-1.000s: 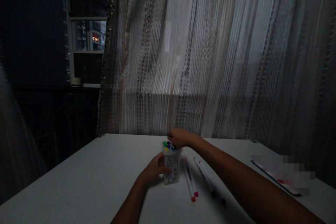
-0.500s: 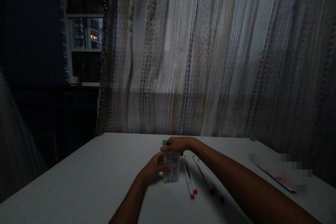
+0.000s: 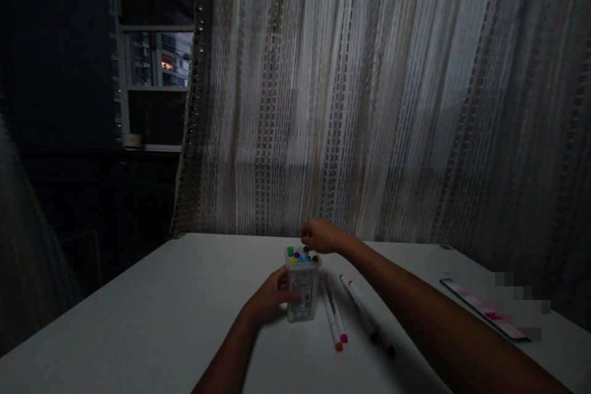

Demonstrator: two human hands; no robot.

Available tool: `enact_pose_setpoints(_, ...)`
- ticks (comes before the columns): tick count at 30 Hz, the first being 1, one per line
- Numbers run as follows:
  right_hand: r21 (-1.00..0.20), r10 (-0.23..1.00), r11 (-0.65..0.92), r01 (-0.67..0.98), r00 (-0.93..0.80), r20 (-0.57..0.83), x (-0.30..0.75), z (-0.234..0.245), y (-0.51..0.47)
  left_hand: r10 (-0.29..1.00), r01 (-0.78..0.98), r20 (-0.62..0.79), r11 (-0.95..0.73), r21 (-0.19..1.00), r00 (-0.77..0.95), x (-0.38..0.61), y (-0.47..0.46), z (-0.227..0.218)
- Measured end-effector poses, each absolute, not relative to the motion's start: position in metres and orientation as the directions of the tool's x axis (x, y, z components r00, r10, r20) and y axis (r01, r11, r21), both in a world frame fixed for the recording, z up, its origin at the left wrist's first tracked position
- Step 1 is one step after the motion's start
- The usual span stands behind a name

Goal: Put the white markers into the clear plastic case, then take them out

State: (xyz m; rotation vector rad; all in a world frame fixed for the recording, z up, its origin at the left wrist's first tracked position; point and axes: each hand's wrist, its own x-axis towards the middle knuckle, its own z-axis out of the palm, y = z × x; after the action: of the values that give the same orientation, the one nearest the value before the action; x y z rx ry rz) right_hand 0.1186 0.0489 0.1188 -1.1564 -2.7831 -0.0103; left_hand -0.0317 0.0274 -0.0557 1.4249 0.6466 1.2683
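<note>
My left hand [image 3: 272,297] wraps the side of a clear plastic marker holder [image 3: 302,292], which stands on the white table [image 3: 138,314] with a printed label on its front. Several coloured marker caps [image 3: 301,255] poke out of its top. My right hand [image 3: 322,236] hangs just above and behind those caps, fingers bunched, with nothing visible in them. To the right of the holder lie several white markers, including a pink-capped marker [image 3: 337,314] and a dark-capped marker [image 3: 359,308].
A flat pink-and-dark strip [image 3: 484,309], partly blurred out, lies near the table's right edge. A sheer striped curtain [image 3: 369,104] hangs behind the table. A window [image 3: 157,61] is at the back left, with dark surroundings.
My right hand pressed down over the holder's top half a second ago, then lifted up and back, uncovering the caps. My left hand has stayed on the holder.
</note>
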Motion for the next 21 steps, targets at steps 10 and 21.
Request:
enact_pose_setpoints(10, -0.002, 0.712, 0.696, 0.718, -0.69, 0.127, 0.106, 0.101, 0.048, 0.9, -0.242, 0.336, -0.273, 0.931, 0.278, -0.032, 0.029, -0.058)
enact_pose_setpoints(21, -0.071, 0.726, 0.684, 0.726, -0.669, 0.156, 0.102, 0.099, 0.056, 0.896, -0.239, 0.342, -0.28, 0.93, 0.283, -0.03, 0.027, -0.055)
